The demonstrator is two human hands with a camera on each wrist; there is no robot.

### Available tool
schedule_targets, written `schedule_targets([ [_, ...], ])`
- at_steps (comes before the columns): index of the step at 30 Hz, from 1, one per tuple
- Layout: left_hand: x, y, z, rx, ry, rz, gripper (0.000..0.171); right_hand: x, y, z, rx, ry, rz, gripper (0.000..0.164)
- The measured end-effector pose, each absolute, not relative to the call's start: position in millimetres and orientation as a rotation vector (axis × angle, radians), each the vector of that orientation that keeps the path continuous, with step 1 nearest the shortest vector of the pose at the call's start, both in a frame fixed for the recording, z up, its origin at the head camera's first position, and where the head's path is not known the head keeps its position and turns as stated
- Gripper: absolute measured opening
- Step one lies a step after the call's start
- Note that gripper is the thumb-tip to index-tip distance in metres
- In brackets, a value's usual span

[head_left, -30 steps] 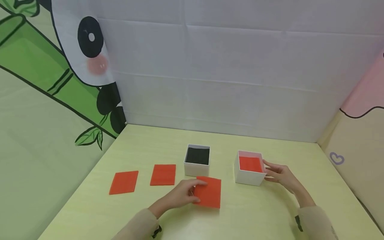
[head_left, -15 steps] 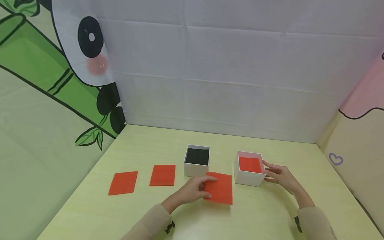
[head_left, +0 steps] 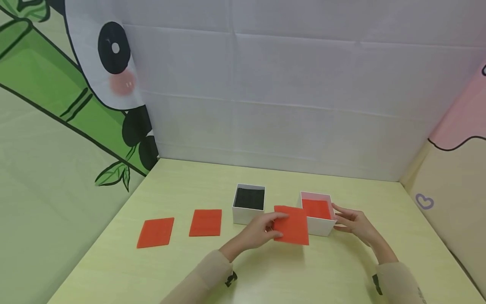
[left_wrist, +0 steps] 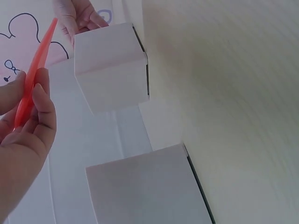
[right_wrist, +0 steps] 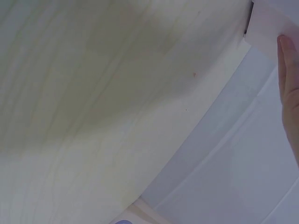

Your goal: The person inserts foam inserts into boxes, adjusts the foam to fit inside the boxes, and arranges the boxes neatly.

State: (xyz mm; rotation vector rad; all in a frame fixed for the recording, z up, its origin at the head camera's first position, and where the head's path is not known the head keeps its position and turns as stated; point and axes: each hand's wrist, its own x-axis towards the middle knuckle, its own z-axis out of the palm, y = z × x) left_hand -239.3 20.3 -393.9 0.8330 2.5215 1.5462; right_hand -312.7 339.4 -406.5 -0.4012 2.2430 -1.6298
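Note:
My left hand [head_left: 260, 231] pinches a thin red square sheet [head_left: 291, 226] by its left edge, thumb below and fingers above. It is held above the table, its right corner overlapping the front of the right white box [head_left: 319, 226] in the head view. Edge-on in the left wrist view, the sheet [left_wrist: 37, 63] looks slightly bowed. Inside that box lies red material [head_left: 316, 209]. My right hand [head_left: 356, 223] rests straight fingers against the box's right wall; the right wrist view shows the fingers [right_wrist: 288, 58] touching it. Whether the sheet is cloth or paper, I cannot tell.
A second white box [head_left: 247, 215] with black material [head_left: 249, 198] inside stands left of the first. Two more red square sheets lie flat on the pale yellow table [head_left: 152, 278]: a nearer-centre sheet [head_left: 205, 222] and a far-left sheet [head_left: 155, 233]. A white backdrop [head_left: 281, 105] rises behind.
My left hand has carried the red sheet right and slightly away from me, from in front of the black-filled box to the right box's front left corner. The right hand has stayed put.

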Motion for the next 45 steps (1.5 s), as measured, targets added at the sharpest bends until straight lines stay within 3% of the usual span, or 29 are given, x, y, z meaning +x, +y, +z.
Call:
schedule_targets([
  [15,-256.0,41.2,-394.5,0.735,2.529,1.626,0.035,-303.6,335.3,-412.4,-0.443,2.238,-1.660,0.057],
  [28,-277.3,57.9,-396.2,0.584,2.488,1.878,0.043,-301.4,331.5,-410.5,-0.438,2.208,-1.676,0.056],
  [45,-301.1,91.4,-393.7,0.438,2.645,1.815,0.042,-308.4,338.9,-407.8,-0.467,2.182,-1.699,0.054],
])
